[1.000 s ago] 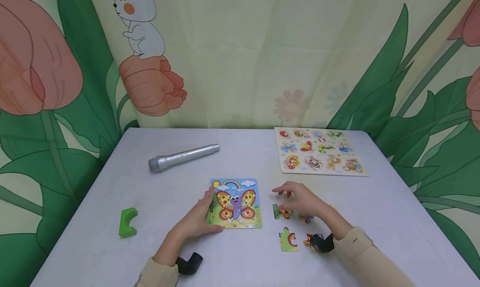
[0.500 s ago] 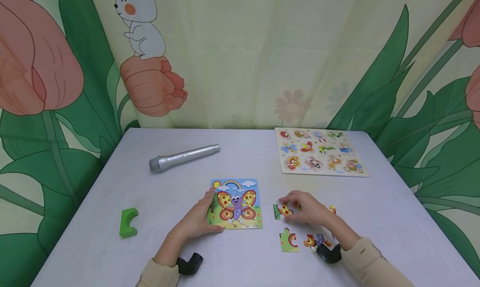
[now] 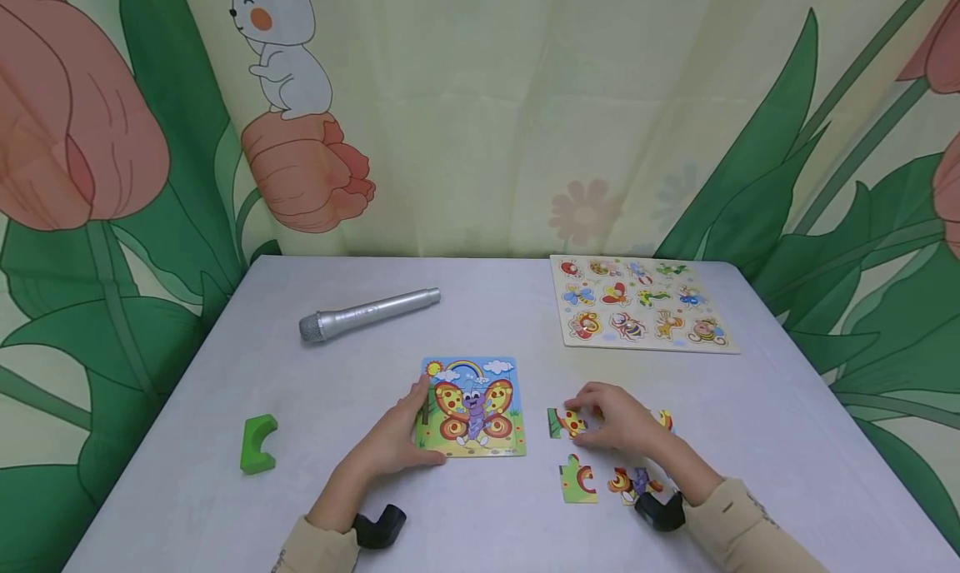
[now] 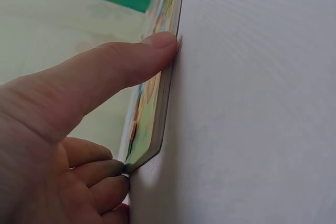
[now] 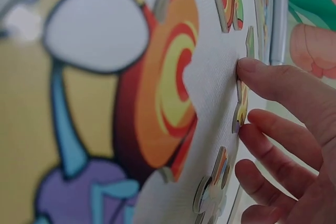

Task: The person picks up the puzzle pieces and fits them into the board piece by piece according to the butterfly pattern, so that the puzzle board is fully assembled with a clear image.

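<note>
The square butterfly puzzle board lies mid-table. My left hand holds it at the left side and near edge; in the left wrist view the thumb presses the near edge, the other fingers bent at the corner. To the right, my right hand pinches a jigsaw piece with yellow wing print between thumb and index finger; the piece appears edge-on in the right wrist view. Below it lies a green and red jigsaw piece. An orange and purple piece lies beside that, partly hidden by the wrist camera.
Another jigsaw piece shows partly behind the right wrist. A silver microphone lies at the back left, and a green arch block sits far left. A wooden insect peg board lies at the back right.
My right hand has come down and toward me onto the yellow-winged jigsaw piece, thumb and index finger closing on it. My left hand stays on the puzzle board.
</note>
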Action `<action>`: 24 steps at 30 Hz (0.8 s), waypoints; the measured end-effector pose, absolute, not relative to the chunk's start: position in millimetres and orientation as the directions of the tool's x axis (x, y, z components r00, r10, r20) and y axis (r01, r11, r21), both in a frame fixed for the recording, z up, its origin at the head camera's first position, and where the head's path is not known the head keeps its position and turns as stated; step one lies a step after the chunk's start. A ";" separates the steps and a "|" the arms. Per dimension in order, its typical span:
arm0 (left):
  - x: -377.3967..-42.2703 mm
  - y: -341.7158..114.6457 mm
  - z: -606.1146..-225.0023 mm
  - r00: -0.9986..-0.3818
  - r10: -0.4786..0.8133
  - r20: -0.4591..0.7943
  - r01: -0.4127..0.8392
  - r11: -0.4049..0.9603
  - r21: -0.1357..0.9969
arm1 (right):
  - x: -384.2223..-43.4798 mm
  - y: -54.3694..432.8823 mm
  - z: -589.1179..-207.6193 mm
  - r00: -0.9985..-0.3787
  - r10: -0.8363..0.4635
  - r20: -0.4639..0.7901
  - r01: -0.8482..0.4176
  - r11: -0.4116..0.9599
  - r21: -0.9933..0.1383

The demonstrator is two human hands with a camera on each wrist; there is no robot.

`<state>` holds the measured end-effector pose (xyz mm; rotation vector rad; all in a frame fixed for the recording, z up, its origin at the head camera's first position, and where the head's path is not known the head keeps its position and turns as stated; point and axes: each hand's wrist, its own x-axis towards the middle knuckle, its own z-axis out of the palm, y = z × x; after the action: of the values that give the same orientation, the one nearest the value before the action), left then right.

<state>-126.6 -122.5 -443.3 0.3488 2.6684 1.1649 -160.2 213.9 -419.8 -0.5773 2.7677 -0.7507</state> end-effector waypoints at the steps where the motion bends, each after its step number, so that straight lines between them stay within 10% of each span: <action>1: -126.6 -122.9 -443.3 -0.951 0.293 -0.099 0.127 0.660 0.740 | -160.3 214.0 -420.0 -0.899 -0.426 -0.099 -0.319 0.794 -0.518; 24: -126.3 -123.9 -441.8 -0.955 0.281 -0.095 0.116 0.650 0.751 | -162.6 203.3 -415.6 -0.895 -0.443 -0.054 -0.354 0.779 -0.517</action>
<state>-126.3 -123.9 -441.8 0.3248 2.6651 1.1920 -162.6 203.3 -415.6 -0.6323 2.7978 -0.7618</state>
